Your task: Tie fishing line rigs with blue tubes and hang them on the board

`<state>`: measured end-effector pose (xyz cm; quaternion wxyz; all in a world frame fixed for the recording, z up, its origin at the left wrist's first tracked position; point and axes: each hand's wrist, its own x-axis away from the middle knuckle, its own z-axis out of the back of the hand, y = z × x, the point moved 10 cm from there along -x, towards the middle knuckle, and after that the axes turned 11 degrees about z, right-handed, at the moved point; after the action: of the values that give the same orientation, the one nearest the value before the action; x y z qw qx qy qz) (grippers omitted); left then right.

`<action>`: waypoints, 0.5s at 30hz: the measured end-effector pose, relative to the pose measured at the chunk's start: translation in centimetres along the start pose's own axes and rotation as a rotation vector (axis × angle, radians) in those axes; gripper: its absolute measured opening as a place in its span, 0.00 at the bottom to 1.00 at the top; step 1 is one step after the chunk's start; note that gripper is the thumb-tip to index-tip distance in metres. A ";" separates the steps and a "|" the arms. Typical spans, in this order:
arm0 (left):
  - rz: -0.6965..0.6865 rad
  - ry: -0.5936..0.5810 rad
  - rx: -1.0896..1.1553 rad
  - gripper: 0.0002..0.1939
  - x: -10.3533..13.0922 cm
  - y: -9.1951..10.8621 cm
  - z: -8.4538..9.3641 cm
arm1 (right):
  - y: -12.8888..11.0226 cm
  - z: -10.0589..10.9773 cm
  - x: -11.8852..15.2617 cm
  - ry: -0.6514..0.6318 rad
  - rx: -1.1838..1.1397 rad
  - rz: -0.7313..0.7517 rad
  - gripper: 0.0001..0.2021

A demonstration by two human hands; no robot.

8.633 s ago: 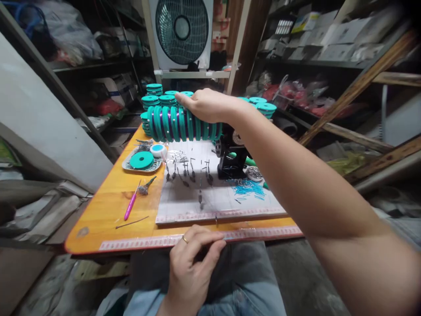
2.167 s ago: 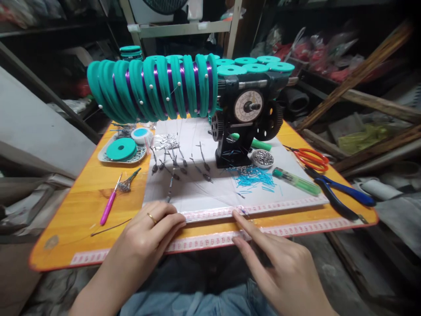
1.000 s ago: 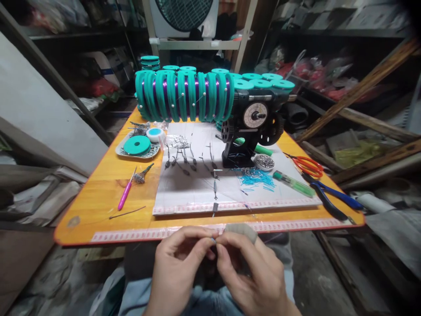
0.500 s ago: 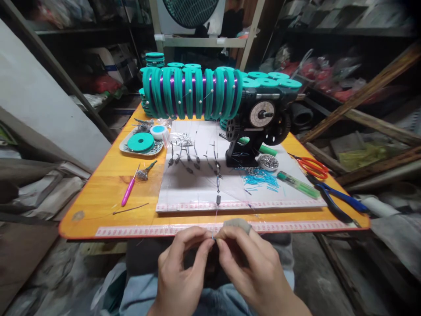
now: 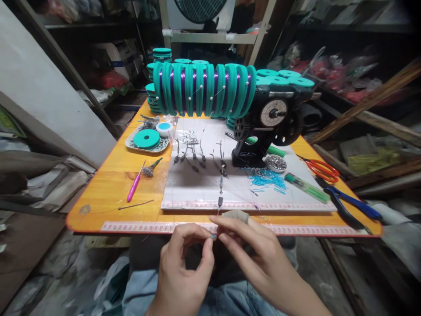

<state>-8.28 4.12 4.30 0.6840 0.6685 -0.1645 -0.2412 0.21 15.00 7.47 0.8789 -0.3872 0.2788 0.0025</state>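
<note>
Pinching a blue bit [image 5: 213, 236] in the left hand [image 5: 184, 267] near the table [image 5: 98, 197] edge, after straightening the right hand's [image 5: 265, 259] forefinger from its earlier pinch, hold there unclear. Facing a weight [image 5: 220, 201] on a line, below spools [image 5: 204, 90], left of pliers [image 5: 357, 204].

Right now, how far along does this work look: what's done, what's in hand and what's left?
Partway, it seems. Done: purple thread is wound between the green discs. In hand: the left hand pinches a tiny blue piece, the right hand close beside it. Possibly left: the many loose blue sticks on the white board. How many are needed, I cannot tell.
</note>
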 end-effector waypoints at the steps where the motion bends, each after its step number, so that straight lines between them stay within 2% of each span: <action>1: 0.013 0.007 0.017 0.12 0.0 0.1 0.0 | 0.1 -0.2 -0.1 -0.031 -0.019 -0.007 0.18; 5: 0.073 0.053 0.070 0.10 0.1 0.3 0.5 | 0.3 -0.8 -0.4 -0.108 -0.048 -0.017 0.10; 8: 0.229 0.037 0.131 0.07 -0.1 -0.9 0.7 | 0.0 -0.9 -0.5 -0.119 -0.018 0.019 0.07; 10: 0.387 -0.068 0.194 0.05 -0.2 -2.3 0.0 | -0.4 -1.0 -0.6 -0.109 0.010 0.071 0.08; 12: 0.502 -0.203 0.243 0.08 0.0 -3.5 -1.0 | -1.0 -0.7 -0.6 -0.073 0.046 0.132 0.08; 13: 0.524 -0.252 0.260 0.09 0.0 -3.7 -1.4 | -1.3 -0.5 -0.6 -0.052 0.062 0.159 0.09; 15: 0.533 -0.268 0.289 0.08 -0.2 -4.2 -1.5 | -1.7 -0.3 -0.6 -0.030 0.086 0.196 0.09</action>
<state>-8.11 5.48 0.12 0.5933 0.6545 -0.4546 -0.1139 -0.09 13.78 8.76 0.8943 -0.3199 0.3020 0.0822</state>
